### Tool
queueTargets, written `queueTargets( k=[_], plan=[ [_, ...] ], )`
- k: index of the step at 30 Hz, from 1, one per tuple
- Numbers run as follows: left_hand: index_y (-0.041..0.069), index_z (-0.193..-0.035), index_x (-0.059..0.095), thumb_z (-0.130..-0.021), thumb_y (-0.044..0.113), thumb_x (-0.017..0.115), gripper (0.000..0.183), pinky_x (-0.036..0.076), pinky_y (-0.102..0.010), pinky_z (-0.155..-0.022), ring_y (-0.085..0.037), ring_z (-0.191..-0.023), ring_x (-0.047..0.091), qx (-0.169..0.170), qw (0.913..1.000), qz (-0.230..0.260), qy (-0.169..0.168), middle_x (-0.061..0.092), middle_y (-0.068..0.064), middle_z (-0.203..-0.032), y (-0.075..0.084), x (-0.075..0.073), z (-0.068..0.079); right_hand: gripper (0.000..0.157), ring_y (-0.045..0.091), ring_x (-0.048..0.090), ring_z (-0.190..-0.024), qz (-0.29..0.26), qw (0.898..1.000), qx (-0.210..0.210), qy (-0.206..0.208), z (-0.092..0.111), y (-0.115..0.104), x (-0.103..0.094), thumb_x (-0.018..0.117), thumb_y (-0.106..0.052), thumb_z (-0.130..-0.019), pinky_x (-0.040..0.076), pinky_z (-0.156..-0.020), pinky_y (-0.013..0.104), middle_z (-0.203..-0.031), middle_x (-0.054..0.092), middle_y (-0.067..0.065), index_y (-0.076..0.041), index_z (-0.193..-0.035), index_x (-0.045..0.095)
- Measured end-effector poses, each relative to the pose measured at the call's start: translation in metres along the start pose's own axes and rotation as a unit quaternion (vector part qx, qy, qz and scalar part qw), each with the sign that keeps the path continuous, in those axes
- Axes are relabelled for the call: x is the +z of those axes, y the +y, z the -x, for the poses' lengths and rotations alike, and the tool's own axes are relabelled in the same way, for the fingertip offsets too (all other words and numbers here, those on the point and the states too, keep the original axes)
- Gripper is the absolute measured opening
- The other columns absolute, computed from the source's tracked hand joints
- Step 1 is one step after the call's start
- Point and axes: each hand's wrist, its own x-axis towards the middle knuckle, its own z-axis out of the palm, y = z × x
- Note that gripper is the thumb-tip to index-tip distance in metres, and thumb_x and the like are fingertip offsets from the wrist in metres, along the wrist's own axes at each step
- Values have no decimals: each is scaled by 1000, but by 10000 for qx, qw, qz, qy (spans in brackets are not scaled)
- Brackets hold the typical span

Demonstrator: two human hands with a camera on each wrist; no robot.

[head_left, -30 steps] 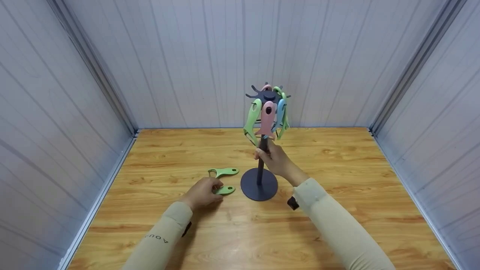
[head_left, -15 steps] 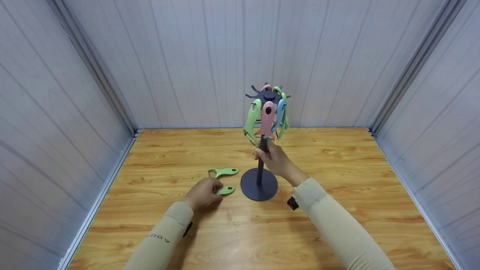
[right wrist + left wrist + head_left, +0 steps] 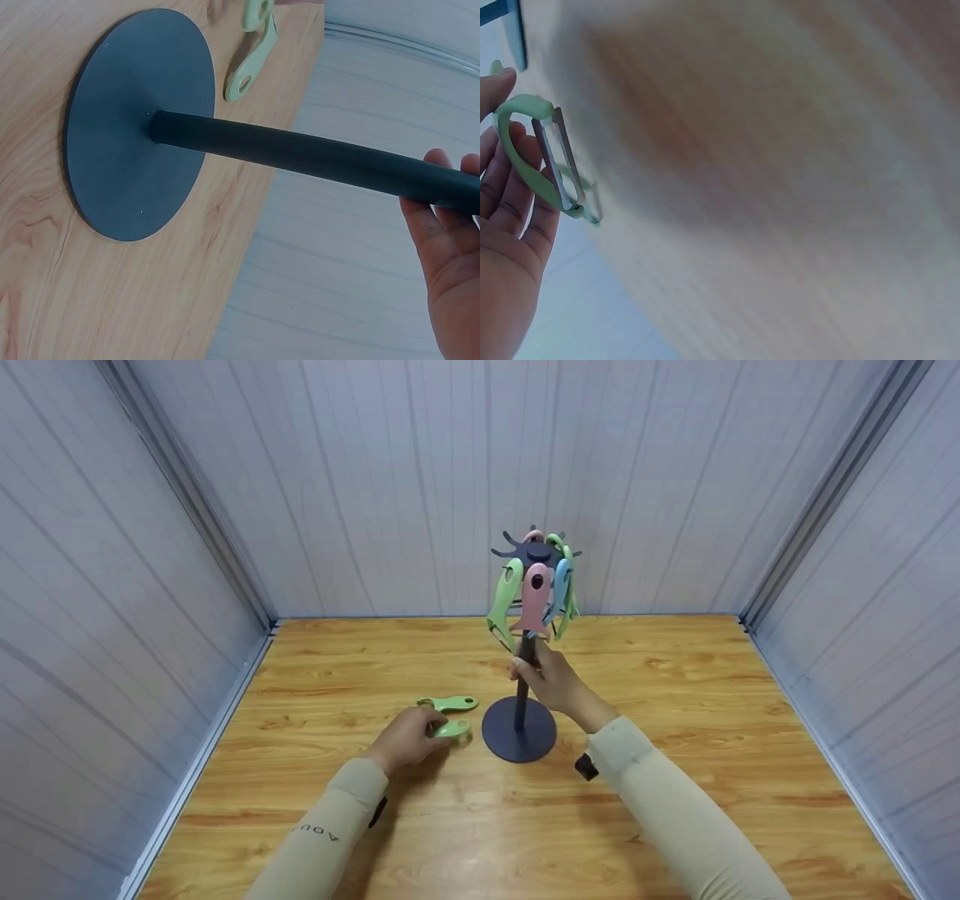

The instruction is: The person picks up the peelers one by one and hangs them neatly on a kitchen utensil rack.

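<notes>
Left of the stand, my left hand [image 3: 406, 737] pinches a green vegetable peeler [image 3: 451, 729] just above the table. Its Y-shaped head and metal blade [image 3: 561, 161] show in the left wrist view. Behind it, a second green peeler [image 3: 459, 703] lies on the wood. My right hand [image 3: 556, 682] grips the post of a dark metal stand [image 3: 519, 731] below its top. From the stand's hooks hang a green peeler [image 3: 505, 596], a pink fish-shaped peeler [image 3: 535, 596], a blue peeler [image 3: 560, 585] and more behind, partly hidden.
The stand's round base rests on the wooden table [image 3: 637, 810]. Some curved hooks [image 3: 506, 544] on its left side carry nothing. Pale panel walls [image 3: 375, 487] enclose the table at the back and both sides.
My left hand has lifted the nearer green peeler slightly off the table, moving it a little toward the back. The right hand and stand have hardly moved.
</notes>
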Motion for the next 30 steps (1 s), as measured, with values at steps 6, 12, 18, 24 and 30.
queueTargets(
  k=[6,12,18,24,30],
  plan=[
    [9,-113,71,-89,19,74,26,50,-34,-75,-15,-85,58,-61,9987,399,302,66,-3,-102,6,-10,1,11,31,66,-80,3,10000,-34,28,0,-2,1,43,4,-101,54,-75,54,-86,64,20,13,-104,49],
    [9,-120,67,-92,19,70,30,53,-35,-81,-13,-92,60,-152,9969,576,522,66,0,-105,10,-15,3,10,27,66,-78,179,9996,-231,37,0,-2,0,43,5,-101,56,-72,43,-85,64,19,14,-104,49],
    [12,-118,67,-91,19,71,28,54,-34,-80,-12,-93,62,-189,9905,948,976,66,3,-103,18,-22,3,9,29,66,-77,105,9996,-280,17,0,-1,0,43,5,-101,56,-72,48,-86,64,28,13,-103,48],
    [13,-116,68,-89,19,74,28,54,-34,-79,-12,-91,62,23,9828,1123,1469,65,3,-101,26,-28,1,9,28,67,-78,1,9996,-260,68,1,2,1,43,5,-101,55,-73,53,-86,65,27,12,-104,48],
    [11,-112,70,-89,17,74,24,54,-32,-77,-11,-86,61,495,9741,1024,1954,65,2,-96,31,-33,-2,7,26,66,-77,28,9993,-365,126,1,4,1,44,5,-101,55,-72,52,-85,66,19,9,-104,48]
  ],
)
